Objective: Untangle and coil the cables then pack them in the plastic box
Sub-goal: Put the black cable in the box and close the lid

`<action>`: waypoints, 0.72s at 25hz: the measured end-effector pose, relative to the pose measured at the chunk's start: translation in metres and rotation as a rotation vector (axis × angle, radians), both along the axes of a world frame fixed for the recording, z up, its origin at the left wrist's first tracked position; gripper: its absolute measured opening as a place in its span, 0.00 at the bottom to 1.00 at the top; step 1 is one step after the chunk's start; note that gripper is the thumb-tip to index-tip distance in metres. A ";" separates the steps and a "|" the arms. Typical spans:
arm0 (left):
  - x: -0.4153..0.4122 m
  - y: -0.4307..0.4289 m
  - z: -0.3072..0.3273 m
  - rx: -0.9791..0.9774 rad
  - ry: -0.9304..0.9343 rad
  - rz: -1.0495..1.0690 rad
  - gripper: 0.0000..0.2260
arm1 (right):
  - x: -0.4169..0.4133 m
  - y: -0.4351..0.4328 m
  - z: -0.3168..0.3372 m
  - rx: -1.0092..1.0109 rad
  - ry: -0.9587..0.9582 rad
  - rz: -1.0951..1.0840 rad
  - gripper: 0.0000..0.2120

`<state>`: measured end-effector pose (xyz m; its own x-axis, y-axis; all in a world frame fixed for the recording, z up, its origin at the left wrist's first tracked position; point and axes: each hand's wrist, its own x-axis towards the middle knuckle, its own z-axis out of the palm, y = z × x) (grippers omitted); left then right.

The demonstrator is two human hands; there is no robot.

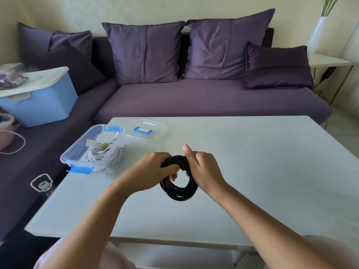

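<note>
Left grip (153, 171): curled round coil (178, 195).
Right grip (202, 167): clasps coil too, so loops stay gathered.
Box (75, 146): open, near, ready.

No text, brand, number or sign can be read. A green-and-white round mark is carried by the small white-rimmed object (41, 184) on the purple fabric sofa (194, 101) at eight o'clock, but it is blurred. Coloured print on the packets (11, 78) atop the pale blue plastic tub (38, 105) at ten o'clock is likewise illegible.
</note>
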<state>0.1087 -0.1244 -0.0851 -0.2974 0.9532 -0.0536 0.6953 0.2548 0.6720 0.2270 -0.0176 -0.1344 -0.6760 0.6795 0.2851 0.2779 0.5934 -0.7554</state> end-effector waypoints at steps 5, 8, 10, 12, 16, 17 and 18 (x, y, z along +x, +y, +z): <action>-0.068 -0.013 0.010 0.186 -0.095 0.492 0.11 | -0.015 0.008 -0.032 0.020 -0.380 0.152 0.21; -0.130 -0.018 0.012 0.316 -0.252 0.785 0.13 | -0.034 0.007 -0.068 0.097 -0.633 0.165 0.28; -0.168 -0.021 0.005 0.415 -0.444 0.955 0.10 | -0.047 0.003 -0.087 0.182 -0.755 0.139 0.39; -0.196 -0.022 -0.010 0.415 -0.552 1.079 0.11 | -0.058 -0.001 -0.096 0.219 -0.765 0.115 0.49; -0.219 -0.015 -0.039 0.320 -0.652 1.119 0.14 | -0.071 -0.001 -0.099 0.216 -0.787 0.086 0.51; -0.220 -0.012 -0.043 0.277 -0.616 1.122 0.15 | -0.074 -0.001 -0.098 0.208 -0.798 0.085 0.50; -0.222 -0.010 -0.045 0.216 -0.514 1.101 0.15 | -0.075 0.000 -0.098 0.201 -0.809 0.081 0.47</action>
<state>-0.1130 -0.1344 -0.1304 -0.9381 0.2119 -0.2740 -0.1768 0.3873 0.9048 0.1518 -0.0177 -0.2320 -0.7690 0.6077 -0.1983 0.6391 0.7373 -0.2189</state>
